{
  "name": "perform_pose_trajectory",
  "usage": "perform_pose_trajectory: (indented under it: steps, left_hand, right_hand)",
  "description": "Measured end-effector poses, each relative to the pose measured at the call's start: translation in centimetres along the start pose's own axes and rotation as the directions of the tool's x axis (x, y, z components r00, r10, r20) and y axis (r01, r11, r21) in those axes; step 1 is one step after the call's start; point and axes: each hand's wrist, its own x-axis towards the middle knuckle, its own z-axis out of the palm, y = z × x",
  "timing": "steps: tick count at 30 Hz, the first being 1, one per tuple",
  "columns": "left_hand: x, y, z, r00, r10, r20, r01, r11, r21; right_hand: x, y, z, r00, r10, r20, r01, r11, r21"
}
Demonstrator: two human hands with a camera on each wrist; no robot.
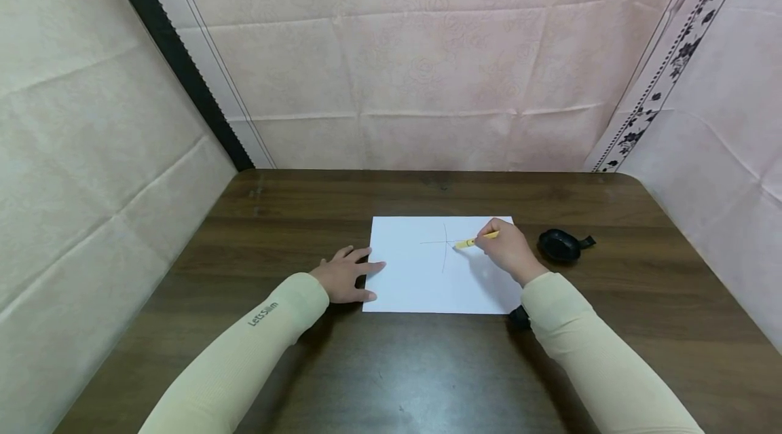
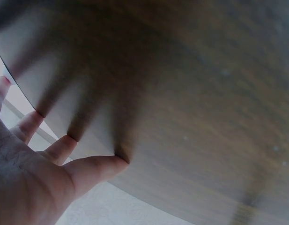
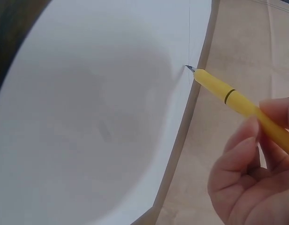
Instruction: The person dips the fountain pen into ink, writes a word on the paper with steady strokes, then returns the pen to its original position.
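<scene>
A sheet of white paper (image 1: pixel 409 284) lies on the wooden table, with two thin crossing lines (image 1: pixel 444 244) drawn on its upper part. My right hand (image 1: pixel 507 247) pinches a yellow pen (image 1: pixel 469 242) between thumb and fingers, its nib close to where the lines cross. In the right wrist view the slanted pen (image 3: pixel 212 84) has its dark nib at the paper (image 3: pixel 88 154), beside a thin line. My left hand (image 1: pixel 347 276) lies with fingers spread at the paper's left edge, some fingertips over the sheet. The left wrist view shows that hand (image 2: pixel 36 173) with fingertips down on the surface.
A rounded black object with a short tab (image 1: pixel 559 245) lies on the table (image 1: pixel 293 217) to the right of the paper. Another small black thing (image 1: pixel 519 318) shows beneath the right wrist. Pale patterned cloth (image 1: pixel 427 81) hangs behind the table and along both sides.
</scene>
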Motion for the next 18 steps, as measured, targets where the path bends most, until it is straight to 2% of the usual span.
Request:
perform_pose_trajectory:
  steps: [9, 18]
  left_hand:
    - [-0.10, -0.17, -0.03, 1.000, 0.029, 0.000, -0.029, 0.999, -0.014]
    - [0.19, -0.51, 0.31, 0.999, 0.035, -0.009, -0.036, 0.999, -0.011]
  right_hand:
    - [-0.47, 0.31, -0.40, 0.999, -0.049, 0.014, 0.049, 0.998, -0.028]
    - [-0.80, 0.49, -0.54, 0.998, -0.064, 0.014, 0.064, 0.996, -0.054]
